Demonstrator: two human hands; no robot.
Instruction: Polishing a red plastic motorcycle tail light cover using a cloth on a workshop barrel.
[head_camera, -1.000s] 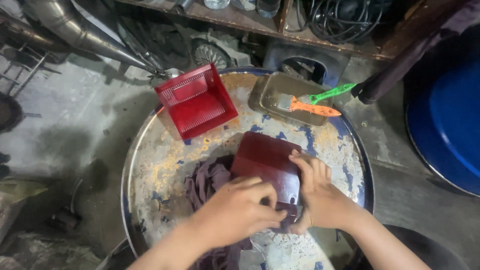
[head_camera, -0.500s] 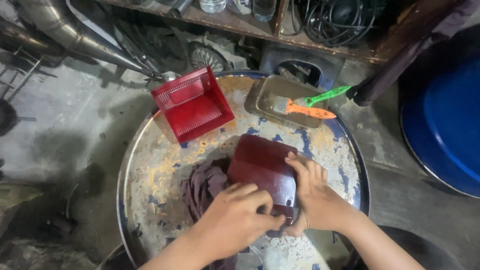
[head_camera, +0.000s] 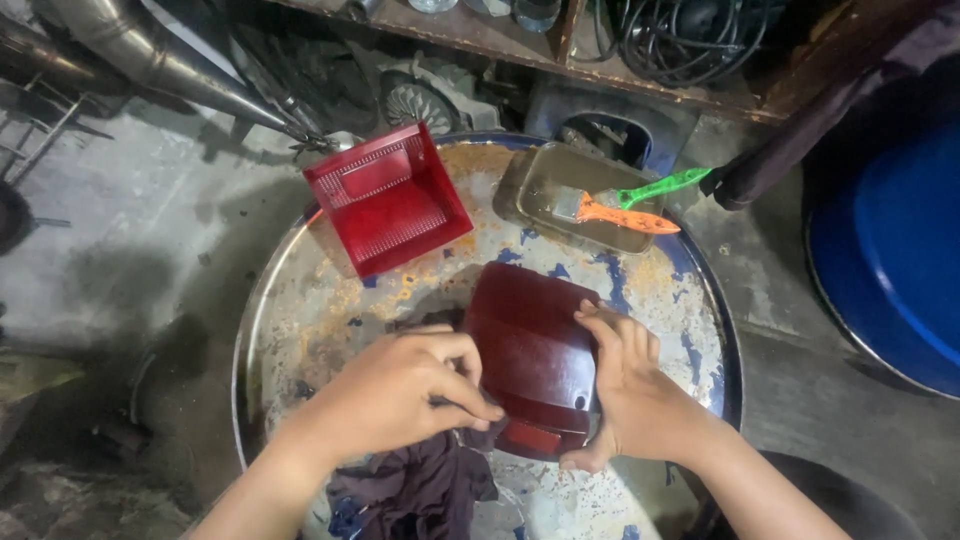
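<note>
Dark purple rag (head_camera: 420, 490) bunched at near edge of rusty drum top (head_camera: 300, 330), under left hand (head_camera: 390, 395). Left hand fingers pinched on rag fold, pressed against dark red tail-light lens (head_camera: 530, 350). Right hand (head_camera: 625, 385) cupped around lens right edge, thumb under near end. Lens lies mid-drum. Beyond: bright red plastic housing (head_camera: 390, 200) at left, shallow tray (head_camera: 545, 190) at right holding orange-green brush (head_camera: 630, 205). Blue barrel (head_camera: 890, 250) far right.

Rusty drum top (head_camera: 300, 310): red tray (head_camera: 390, 200), brush dish (head_camera: 545, 185), dark rag (head_camera: 420, 490).
</note>
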